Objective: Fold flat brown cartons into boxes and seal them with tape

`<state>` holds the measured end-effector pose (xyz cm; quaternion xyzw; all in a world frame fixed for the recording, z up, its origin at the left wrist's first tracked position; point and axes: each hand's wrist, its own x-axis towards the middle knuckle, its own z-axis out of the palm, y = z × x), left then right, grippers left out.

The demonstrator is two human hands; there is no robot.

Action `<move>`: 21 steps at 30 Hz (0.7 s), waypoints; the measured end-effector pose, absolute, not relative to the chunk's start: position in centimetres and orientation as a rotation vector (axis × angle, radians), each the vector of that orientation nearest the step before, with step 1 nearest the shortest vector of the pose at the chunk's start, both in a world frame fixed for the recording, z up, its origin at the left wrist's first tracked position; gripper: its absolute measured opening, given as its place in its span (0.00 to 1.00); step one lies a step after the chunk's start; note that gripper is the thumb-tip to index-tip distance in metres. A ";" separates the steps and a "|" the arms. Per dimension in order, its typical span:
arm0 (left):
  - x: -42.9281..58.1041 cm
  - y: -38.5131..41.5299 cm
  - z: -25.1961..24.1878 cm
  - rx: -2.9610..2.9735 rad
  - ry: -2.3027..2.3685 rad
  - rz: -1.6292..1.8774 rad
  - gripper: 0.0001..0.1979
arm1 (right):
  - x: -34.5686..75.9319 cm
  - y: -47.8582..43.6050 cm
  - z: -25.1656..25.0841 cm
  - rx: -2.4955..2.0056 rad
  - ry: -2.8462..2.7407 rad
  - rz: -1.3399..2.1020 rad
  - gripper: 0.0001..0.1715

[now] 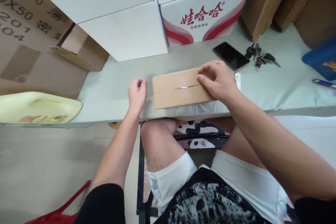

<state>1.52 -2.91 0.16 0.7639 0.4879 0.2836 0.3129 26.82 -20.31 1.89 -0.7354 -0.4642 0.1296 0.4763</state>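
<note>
A long, narrow cardboard box (168, 94) lies on the pale cloth-covered surface in front of me, with a slightly parted seam along its top. My right hand (219, 80) is at the box's right end, thumb and fingers bent and closed on the top near the seam. Just left of the box, apart from it, my left hand (138, 94) is raised with its fingers curled together. Whatever may be inside those fingers is too small or hidden to name. A white object (238, 81) shows partly behind my right hand.
Behind stand white cartons (126, 35) and a red-printed carton (202, 21). A black phone (231, 55) and keys (261, 56) lie right of them. Farther right is a blue container (322, 57). At left are a large brown carton (31, 59) and a pale yellow bottle (39, 107).
</note>
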 end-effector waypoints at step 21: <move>9.6 -6.4 5.4 2.706 0.521 0.389 0.14 | 28.8 -18.4 1.0 -1.720 -1.026 0.412 0.09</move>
